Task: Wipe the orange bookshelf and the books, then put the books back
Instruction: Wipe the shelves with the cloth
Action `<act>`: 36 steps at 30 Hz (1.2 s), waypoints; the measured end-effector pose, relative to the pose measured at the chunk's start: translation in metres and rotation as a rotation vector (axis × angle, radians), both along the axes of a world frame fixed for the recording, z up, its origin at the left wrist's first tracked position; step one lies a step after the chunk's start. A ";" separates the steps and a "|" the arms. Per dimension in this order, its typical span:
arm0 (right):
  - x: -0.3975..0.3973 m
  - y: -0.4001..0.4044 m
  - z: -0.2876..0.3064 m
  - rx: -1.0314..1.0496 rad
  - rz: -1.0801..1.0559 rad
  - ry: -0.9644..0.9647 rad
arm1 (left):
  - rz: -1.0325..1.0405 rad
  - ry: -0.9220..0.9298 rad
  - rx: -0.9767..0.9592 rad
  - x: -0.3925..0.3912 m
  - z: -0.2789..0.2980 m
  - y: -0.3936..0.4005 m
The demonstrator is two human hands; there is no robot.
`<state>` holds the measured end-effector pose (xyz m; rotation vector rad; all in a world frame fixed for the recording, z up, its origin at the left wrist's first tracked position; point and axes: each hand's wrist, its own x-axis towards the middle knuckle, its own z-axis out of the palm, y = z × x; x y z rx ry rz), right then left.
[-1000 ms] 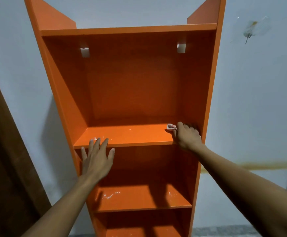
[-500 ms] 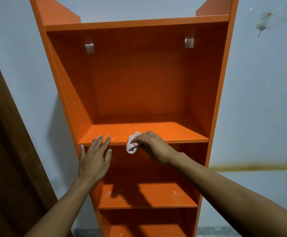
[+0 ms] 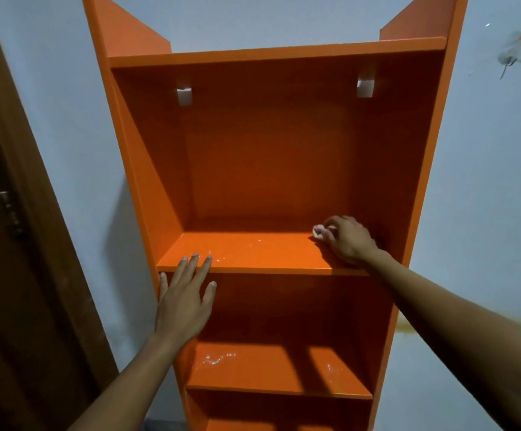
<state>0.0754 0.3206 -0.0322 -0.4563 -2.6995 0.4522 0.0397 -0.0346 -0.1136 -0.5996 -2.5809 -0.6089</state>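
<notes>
The orange bookshelf (image 3: pixel 268 144) stands against a pale wall, with no books on the shelves in view. My right hand (image 3: pixel 347 239) presses a small white cloth (image 3: pixel 318 231) onto the back right corner of the upper shelf board (image 3: pixel 246 253). Only the cloth's left end shows past my fingers. My left hand (image 3: pixel 184 301) lies flat with fingers spread against the front edge of that board, near its left end. Wet streaks glisten on this board and on the lower shelf (image 3: pixel 268 371). No books are in view.
A dark brown wooden door (image 3: pixel 19 244) with a hinge stands at the left, close to the bookshelf's side. Two white brackets (image 3: pixel 184 96) sit high on the shelf's back panel. The pale wall at the right carries a stain.
My right hand has slid the cloth from the front middle of the upper shelf board to its back right corner. My left hand has stayed at the front edge.
</notes>
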 end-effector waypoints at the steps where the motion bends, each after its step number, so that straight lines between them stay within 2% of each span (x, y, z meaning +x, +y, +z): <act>1: -0.006 0.001 -0.004 -0.043 -0.008 -0.089 | -0.006 0.001 0.001 0.000 -0.001 0.000; 3: -0.017 -0.004 -0.010 -0.036 0.002 -0.197 | -0.018 0.006 0.001 -0.001 -0.002 -0.001; 7: -0.027 -0.049 -0.005 0.048 0.155 -0.269 | -0.042 -0.005 -0.010 -0.005 0.000 -0.006; 11: -0.034 -0.104 -0.006 0.169 0.310 -0.290 | -0.086 0.000 0.186 -0.004 0.003 -0.017; 13: -0.033 -0.127 -0.012 0.250 0.409 -0.229 | -0.025 0.068 0.269 -0.003 0.003 -0.027; 15: -0.026 -0.148 -0.015 0.271 0.593 -0.073 | 0.041 0.109 0.347 -0.002 0.005 -0.037; 18: -0.011 -0.172 -0.011 0.049 0.916 0.146 | 0.085 0.143 0.365 -0.006 0.012 -0.047; 20: -0.005 -0.177 -0.007 -0.074 0.978 0.176 | 0.086 0.129 0.338 -0.008 0.017 -0.051; 24: -0.014 -0.153 0.013 -0.254 0.917 0.314 | 0.058 0.031 0.296 -0.013 0.025 -0.052; 27: -0.045 -0.109 0.017 -0.156 0.626 0.369 | 0.066 -0.041 0.268 -0.015 0.027 -0.047; 29: -0.062 -0.083 0.010 -0.014 0.328 0.161 | 0.075 -0.069 0.267 -0.015 0.027 -0.044; 31: -0.075 -0.070 -0.004 0.029 0.152 -0.136 | 0.079 -0.088 0.257 -0.014 0.026 -0.045; 33: -0.079 -0.074 -0.003 0.020 0.118 -0.281 | 0.094 -0.100 0.242 -0.016 0.026 -0.046; 36: -0.092 -0.089 0.007 -0.017 0.188 -0.375 | 0.120 -0.134 0.220 -0.016 0.029 -0.048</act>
